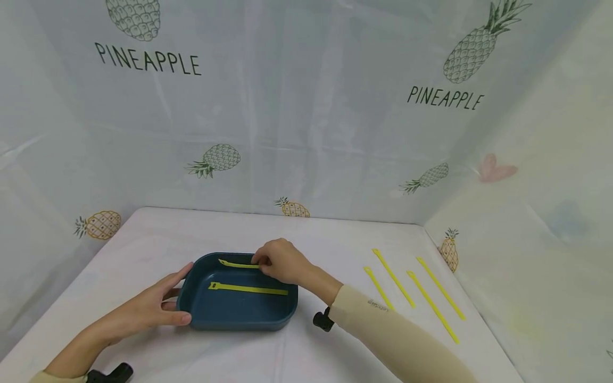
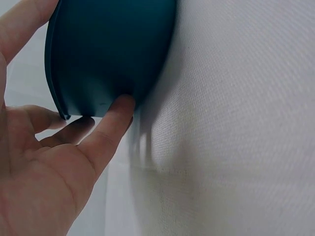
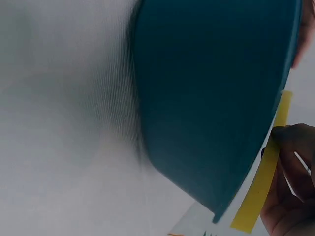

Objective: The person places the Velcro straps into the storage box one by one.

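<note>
A dark blue tray (image 1: 239,325) with rounded corners sits on the white-covered table. My left hand (image 1: 160,303) rests against its left end, thumb near the front corner and index finger along the rim. In the left wrist view, the thumb (image 2: 110,123) presses the tray's outer wall (image 2: 108,54). My right hand (image 1: 282,260) is over the tray's back right part, pinching a yellow cable tie (image 1: 234,264) between thumb and fingers. The right wrist view shows this strip sticking out past the fingertips at the rim. Another yellow cable tie (image 1: 249,289) lies lengthwise inside the tray.
Several yellow cable ties lie slanted on the table's right side, including one at the far right (image 1: 440,287) and one farther left (image 1: 394,276). Behind the table (image 1: 330,239) hangs a pale curtain (image 1: 306,117) printed with pineapples.
</note>
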{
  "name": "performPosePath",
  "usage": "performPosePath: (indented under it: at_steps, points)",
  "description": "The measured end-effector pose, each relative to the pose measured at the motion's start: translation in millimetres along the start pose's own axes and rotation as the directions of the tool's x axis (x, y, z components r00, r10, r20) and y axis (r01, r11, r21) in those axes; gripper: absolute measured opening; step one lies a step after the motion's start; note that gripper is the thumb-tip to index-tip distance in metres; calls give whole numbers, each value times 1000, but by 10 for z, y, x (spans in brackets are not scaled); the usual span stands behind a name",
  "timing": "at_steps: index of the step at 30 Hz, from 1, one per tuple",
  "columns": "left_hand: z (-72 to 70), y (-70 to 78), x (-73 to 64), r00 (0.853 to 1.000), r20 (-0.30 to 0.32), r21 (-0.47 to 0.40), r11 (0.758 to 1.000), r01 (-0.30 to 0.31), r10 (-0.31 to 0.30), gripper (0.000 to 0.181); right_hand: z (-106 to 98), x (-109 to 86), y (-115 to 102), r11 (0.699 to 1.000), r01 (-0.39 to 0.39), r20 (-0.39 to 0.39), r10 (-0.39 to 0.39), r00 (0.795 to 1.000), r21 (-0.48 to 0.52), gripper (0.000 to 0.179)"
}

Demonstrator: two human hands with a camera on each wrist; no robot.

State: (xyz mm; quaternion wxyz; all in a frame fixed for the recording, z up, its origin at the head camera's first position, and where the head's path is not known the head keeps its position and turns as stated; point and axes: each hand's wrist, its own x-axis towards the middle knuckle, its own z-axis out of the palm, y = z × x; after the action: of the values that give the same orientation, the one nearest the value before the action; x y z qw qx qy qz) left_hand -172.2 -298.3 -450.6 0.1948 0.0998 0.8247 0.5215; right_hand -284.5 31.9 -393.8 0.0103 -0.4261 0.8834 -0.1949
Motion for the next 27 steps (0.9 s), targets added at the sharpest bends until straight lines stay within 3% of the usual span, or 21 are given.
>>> performPosePath:
  at_steps: [20,27]
  points:
    - [9,-16,-10,1000,-6,-23,1000,-16,16,115,384,135,24,999,18,12,-18,1000,-45,17]
    - [3,4,-15,1000,0,-11,1000,-17,17,114,492,99,-15,990,40,-27,-44,999,-133,18]
